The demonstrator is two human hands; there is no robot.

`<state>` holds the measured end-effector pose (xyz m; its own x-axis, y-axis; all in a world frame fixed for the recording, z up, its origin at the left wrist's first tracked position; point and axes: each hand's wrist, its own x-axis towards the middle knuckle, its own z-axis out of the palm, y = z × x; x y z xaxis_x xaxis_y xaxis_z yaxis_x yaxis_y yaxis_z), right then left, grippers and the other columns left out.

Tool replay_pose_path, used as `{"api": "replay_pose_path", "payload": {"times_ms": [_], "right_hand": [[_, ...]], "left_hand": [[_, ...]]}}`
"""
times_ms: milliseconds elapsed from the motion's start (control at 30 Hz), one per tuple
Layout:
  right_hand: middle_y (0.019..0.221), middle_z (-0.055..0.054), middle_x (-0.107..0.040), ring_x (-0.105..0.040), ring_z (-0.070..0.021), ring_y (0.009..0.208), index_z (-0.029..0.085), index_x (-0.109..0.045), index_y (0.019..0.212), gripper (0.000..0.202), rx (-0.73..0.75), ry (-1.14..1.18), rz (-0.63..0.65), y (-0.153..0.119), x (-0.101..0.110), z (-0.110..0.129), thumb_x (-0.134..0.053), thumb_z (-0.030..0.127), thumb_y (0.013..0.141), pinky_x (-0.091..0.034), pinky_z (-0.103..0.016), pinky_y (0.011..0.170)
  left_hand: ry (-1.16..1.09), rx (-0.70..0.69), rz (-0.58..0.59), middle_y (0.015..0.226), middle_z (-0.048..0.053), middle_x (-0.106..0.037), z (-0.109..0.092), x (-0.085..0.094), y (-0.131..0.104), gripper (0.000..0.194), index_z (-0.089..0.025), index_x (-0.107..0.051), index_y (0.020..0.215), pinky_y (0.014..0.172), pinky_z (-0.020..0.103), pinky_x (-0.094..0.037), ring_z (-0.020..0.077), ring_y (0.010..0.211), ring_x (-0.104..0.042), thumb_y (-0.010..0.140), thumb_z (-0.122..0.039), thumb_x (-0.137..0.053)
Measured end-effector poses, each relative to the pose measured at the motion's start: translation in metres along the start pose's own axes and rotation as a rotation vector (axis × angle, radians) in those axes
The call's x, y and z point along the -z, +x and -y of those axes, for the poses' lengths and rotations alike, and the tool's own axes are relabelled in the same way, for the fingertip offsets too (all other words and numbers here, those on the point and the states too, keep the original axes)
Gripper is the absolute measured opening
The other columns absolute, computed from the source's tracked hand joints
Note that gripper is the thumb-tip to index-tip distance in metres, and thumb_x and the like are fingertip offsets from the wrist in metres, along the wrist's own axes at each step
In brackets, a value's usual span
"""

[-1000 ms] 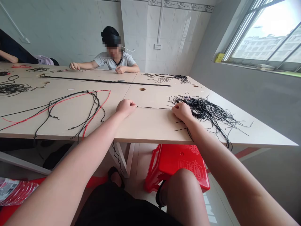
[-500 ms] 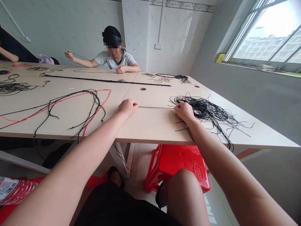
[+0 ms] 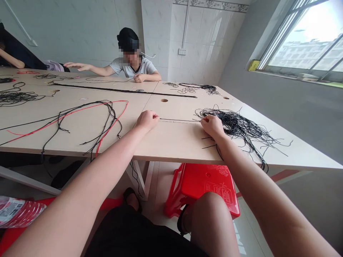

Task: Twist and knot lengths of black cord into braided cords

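Note:
A thin black cord [image 3: 179, 120] runs straight between my two hands, close above the table's front part. My left hand [image 3: 149, 120] is closed on its left end, fingers pinched together. On the other end my right hand [image 3: 213, 125] is closed as well, beside a tangled heap of black cords [image 3: 238, 125]. Left of my left hand lie looped black cords [image 3: 109, 107] with a red cord [image 3: 123, 110] among them; some ends hang over the table edge.
Across the pale table [image 3: 171, 142] sits a person [image 3: 131, 64] with one hand stretched out. A long black cord bundle [image 3: 120, 89] crosses the table. A red stool [image 3: 206, 182] stands below, and a wrapped bottle pack [image 3: 18, 212] lies lower left.
The person across has opened and lowered the outstretched hand. My hands still hold the cord taut, with barely any shift; the whole view has tilted slightly.

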<state>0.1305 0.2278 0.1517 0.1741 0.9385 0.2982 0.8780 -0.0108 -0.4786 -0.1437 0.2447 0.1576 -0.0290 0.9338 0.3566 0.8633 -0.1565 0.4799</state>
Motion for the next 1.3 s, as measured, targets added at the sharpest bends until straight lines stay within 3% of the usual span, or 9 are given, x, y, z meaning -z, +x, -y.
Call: {"api": "replay_pose_path", "payload": {"times_ms": [167,533,967,1300], "right_hand": [[0.094,-0.011,-0.069,-0.061,-0.0228,0.093,0.016,-0.069,0.086,0.023,0.002,-0.02,-0.02,0.001,-0.001,-0.001,-0.048,0.022,0.081,-0.044,-0.028,0.082],[0.093,-0.011,-0.07,-0.061,-0.0264,0.092,0.018,-0.067,0.082,0.019,-0.073,-0.045,0.004,-0.002,0.001,0.001,-0.05,0.024,0.079,-0.047,-0.032,0.075],[0.094,-0.013,-0.07,-0.062,-0.0264,0.093,0.017,-0.067,0.083,0.024,-0.074,-0.014,0.001,0.0,0.002,0.001,-0.042,0.018,0.081,-0.047,-0.034,0.08],[0.092,-0.011,-0.071,-0.062,-0.0251,0.092,0.018,-0.066,0.082,0.023,-0.054,0.032,-0.023,0.0,0.002,-0.003,-0.043,0.017,0.079,-0.047,-0.033,0.082]], "left_hand": [[0.005,0.014,0.001,0.086,0.006,-0.074,-0.001,0.0,0.0,0.02,-0.02,-0.073,0.078,0.07,0.027,-0.046,0.0213,0.082,-0.064,0.072,-0.028,-0.056],[0.074,0.089,0.035,0.091,0.004,-0.073,-0.009,0.002,-0.004,0.018,-0.023,-0.072,0.078,0.07,0.03,-0.048,0.0235,0.085,-0.065,0.069,-0.032,-0.059],[0.028,0.067,0.035,0.085,0.005,-0.073,-0.004,0.001,-0.002,0.016,-0.021,-0.072,0.076,0.072,0.029,-0.049,0.0226,0.084,-0.065,0.069,-0.027,-0.059],[-0.076,0.084,0.012,0.089,0.006,-0.073,0.002,0.004,0.001,0.032,-0.017,-0.072,0.093,0.076,0.027,-0.049,0.0213,0.086,-0.065,0.064,-0.016,-0.059]]}}
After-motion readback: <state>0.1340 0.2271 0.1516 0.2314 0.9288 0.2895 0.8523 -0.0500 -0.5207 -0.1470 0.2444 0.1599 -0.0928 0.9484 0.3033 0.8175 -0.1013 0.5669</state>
